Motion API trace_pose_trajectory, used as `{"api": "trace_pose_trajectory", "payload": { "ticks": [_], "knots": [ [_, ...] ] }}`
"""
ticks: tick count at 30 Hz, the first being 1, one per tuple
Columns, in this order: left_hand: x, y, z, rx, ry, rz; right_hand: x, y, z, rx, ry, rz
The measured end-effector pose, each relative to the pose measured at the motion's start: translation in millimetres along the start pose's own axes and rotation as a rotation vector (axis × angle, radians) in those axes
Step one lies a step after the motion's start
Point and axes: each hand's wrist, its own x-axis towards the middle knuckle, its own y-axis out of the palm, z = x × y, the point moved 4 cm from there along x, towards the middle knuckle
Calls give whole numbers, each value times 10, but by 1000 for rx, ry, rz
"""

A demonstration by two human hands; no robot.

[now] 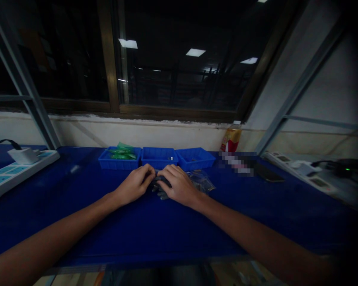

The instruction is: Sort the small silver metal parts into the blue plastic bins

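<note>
Close together over the middle of the blue table (131, 234), my two hands work at something small. My left hand (137, 183) has thumb and fingertips pinched, and what sits in the pinch is too small to name. The fingers of my right hand (177, 184) curl round a dark piece that they mostly hide. Beneath and beside the right hand lie several small grey parts (162, 194). Just right of that hand, clear plastic bags (204, 180) rest on the table.
Three blue bins stand in a row behind my hands: a left bin (119, 163) with green packets (123, 151), a middle bin (158, 162) and a right bin (198, 163). A bottle (231, 138), a phone (270, 173) and power strips (24, 171) are farther out.
</note>
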Motion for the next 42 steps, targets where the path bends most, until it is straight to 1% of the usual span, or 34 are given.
{"api": "trace_pose_trajectory", "payload": {
  "ticks": [4,10,15,21,26,30,35,39,42],
  "knots": [
    [-16,22,32,-23,10,25,-8,2,-40,42,9,-26],
    [-44,35,27,138,46,62,-13,18,-59,69,10,-46],
    [-33,20,1,175,68,72,-23,-18,-37,87,14,-53],
    [-19,29,-5,206,80,121,-29,-20,-16,58,0,-37],
    [-24,6,29,119,52,57,-21,0,-48,55,26,-56],
    [-34,8,18,132,86,45,-19,2,-54,53,16,-58],
    [-35,5,23,156,71,22,-18,14,-55,76,-7,-43],
    [-24,-7,26,167,41,25,-25,1,-56,64,-5,-59],
    [-16,-4,18,201,25,63,-33,-32,-45,70,11,-89]
  ]
}}
